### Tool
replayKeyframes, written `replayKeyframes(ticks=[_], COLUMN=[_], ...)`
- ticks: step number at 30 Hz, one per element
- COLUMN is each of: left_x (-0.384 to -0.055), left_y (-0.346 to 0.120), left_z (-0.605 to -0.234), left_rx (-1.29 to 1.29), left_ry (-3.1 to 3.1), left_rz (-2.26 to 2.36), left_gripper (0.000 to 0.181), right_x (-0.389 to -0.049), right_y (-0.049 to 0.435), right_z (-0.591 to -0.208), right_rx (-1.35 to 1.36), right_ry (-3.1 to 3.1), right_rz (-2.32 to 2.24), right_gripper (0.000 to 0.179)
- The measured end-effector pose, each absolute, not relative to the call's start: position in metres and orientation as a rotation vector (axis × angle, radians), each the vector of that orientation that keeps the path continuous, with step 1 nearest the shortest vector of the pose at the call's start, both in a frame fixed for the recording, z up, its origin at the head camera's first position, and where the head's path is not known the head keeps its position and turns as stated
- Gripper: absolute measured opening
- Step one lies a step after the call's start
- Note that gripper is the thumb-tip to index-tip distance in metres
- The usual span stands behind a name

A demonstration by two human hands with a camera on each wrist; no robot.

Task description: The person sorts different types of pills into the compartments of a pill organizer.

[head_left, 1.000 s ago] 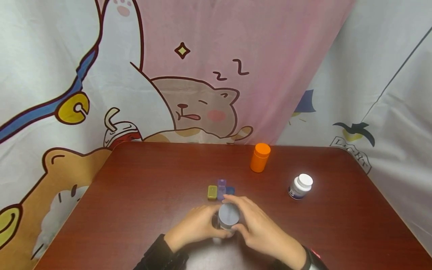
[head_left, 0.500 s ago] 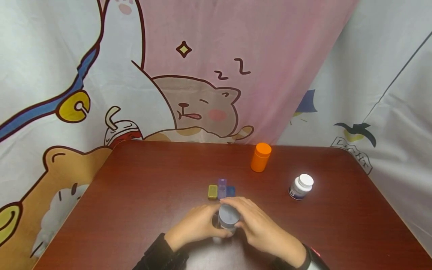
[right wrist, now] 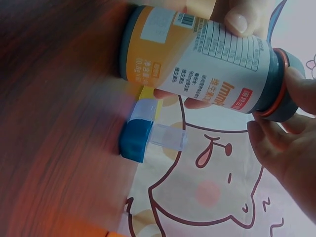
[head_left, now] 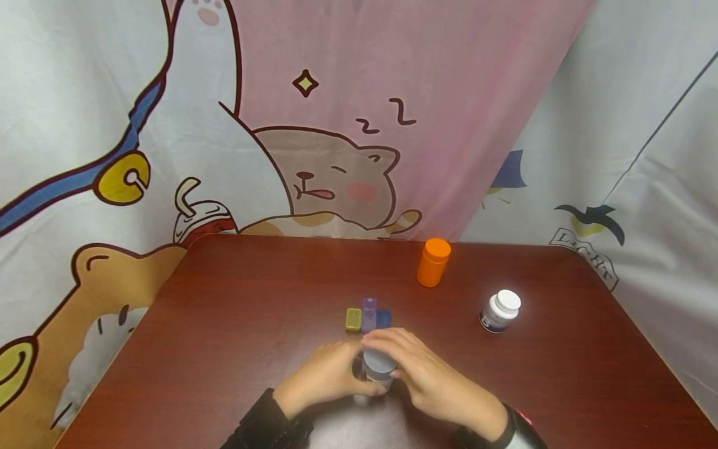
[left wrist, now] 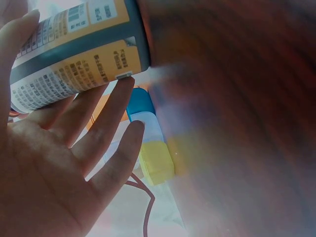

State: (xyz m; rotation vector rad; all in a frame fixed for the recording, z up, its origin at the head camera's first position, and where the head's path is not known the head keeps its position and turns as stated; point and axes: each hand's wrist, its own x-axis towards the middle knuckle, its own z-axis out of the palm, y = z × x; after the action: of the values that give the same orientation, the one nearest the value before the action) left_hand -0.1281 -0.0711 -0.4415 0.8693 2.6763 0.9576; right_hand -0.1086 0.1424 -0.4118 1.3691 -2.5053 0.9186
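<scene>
A supplement bottle (right wrist: 197, 59) with an orange and white label and a dark grey cap (head_left: 378, 360) stands upright between my hands near the table's front. My left hand (head_left: 322, 377) holds it round the body, thumb on the near side. With thumb and fingers, my right hand (head_left: 434, 377) grips the cap, partly covering its top. The cap sits at the bottle's neck, above an orange ring. Just beyond the hands lies a small pill box with a yellow compartment (head_left: 353, 319), a purple compartment (head_left: 368, 321) and a blue compartment (head_left: 384, 319); the purple one's lid (right wrist: 169, 137) is flipped up.
Farther back on the dark red-brown table (head_left: 269, 280) stands an orange bottle (head_left: 433, 263). A white bottle (head_left: 500, 310) with a white cap is to the right. Behind the table hangs a cartoon-printed curtain (head_left: 449, 93).
My right hand's fingers have turned leftward over the cap and cover more of its top. The left hand keeps its hold on the bottle in the same place.
</scene>
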Motion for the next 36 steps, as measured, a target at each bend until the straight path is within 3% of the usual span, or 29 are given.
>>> replayKeyframes(ticks=[16, 21, 29, 36], left_x=[-0.128, -0.128, -0.129, -0.128], left_y=[-0.071, -0.072, -0.072, -0.071], left_z=[-0.441, -0.442, -0.442, -0.441], left_rx=[0.890, 0.896, 0.888, 0.867], left_ry=[2.672, 2.683, 2.687, 2.671], left_rz=[0.947, 0.929, 0.919, 0.932], left_gripper=[0.065, 0.072, 0.066, 0.068], right_x=[-0.109, -0.105, -0.095, -0.093], right_y=[0.146, 0.138, 0.125, 0.120], right_z=[-0.410, -0.411, -0.417, -0.421], right_rx=[1.445, 1.306, 0.847, 0.707], right_ry=[-2.499, -2.533, -2.574, -2.537], right_rz=[0.956, 0.964, 0.746, 0.599], right_gripper=[0.075, 0.073, 0.079, 0.074])
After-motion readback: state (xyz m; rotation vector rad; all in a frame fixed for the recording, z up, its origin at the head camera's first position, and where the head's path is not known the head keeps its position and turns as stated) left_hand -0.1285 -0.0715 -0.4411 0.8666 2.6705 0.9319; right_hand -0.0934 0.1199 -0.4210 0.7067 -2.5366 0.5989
